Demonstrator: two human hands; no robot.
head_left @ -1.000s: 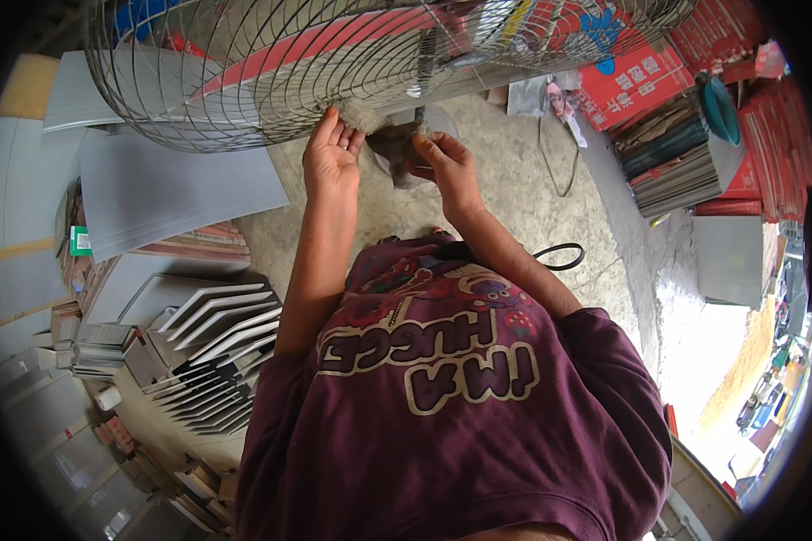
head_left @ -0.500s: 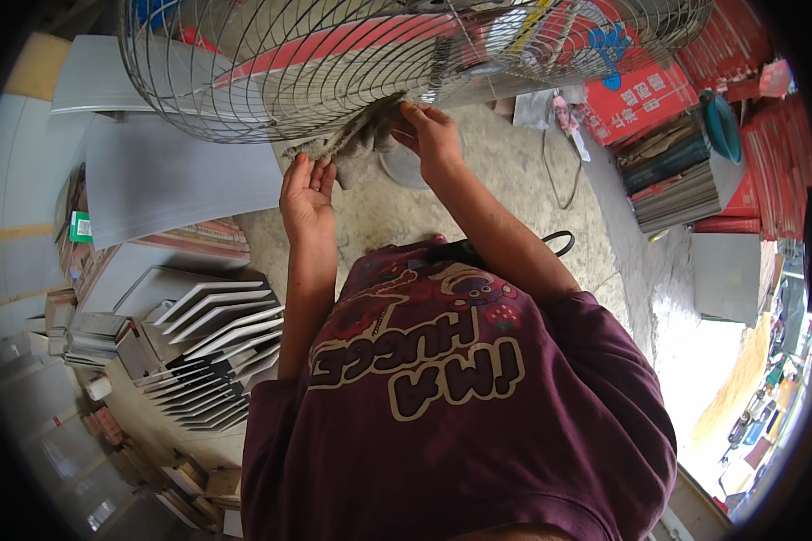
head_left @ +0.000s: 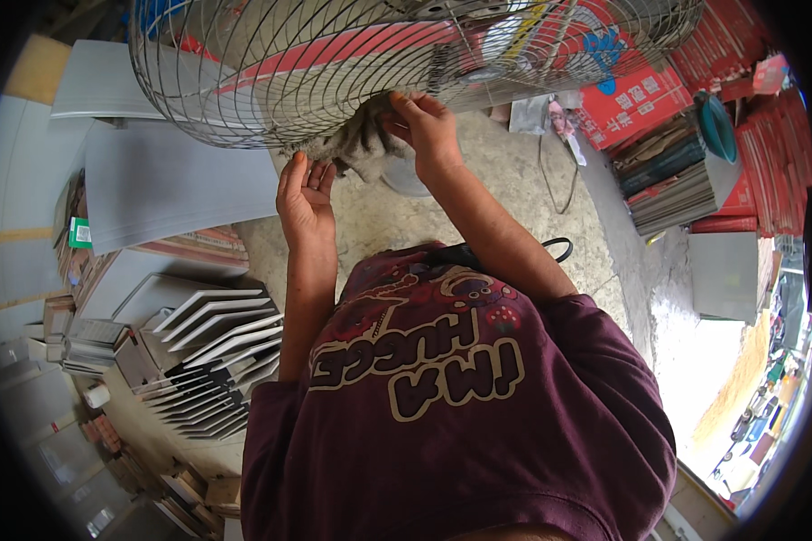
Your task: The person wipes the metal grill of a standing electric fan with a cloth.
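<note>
A large round wire fan guard (head_left: 352,122) spans the top of the view, with a red fan blade (head_left: 334,50) behind its wires. Along its lower rim hangs a crumpled grey rag (head_left: 361,149). My right hand (head_left: 429,133) is closed on the rag's right end, thumb and fingers pressing it against the wires. My left hand (head_left: 307,200) is below the rim, palm up, fingers apart and slightly bent. Its fingertips reach the rag's left end at the wire; whether they touch it is hard to see.
Grey sheet panels (head_left: 185,185) lie at left, above a rack of spaced white boards (head_left: 216,338). To the right are red cartons (head_left: 636,99), stacked flat material (head_left: 677,176) and a teal round container (head_left: 717,126). A thin cord loop (head_left: 555,180) lies on the concrete floor (head_left: 523,216).
My right hand has shifted slightly left along the rim. The rag is more bunched and hangs differently between my hands. My left hand has stayed nearly in place.
</note>
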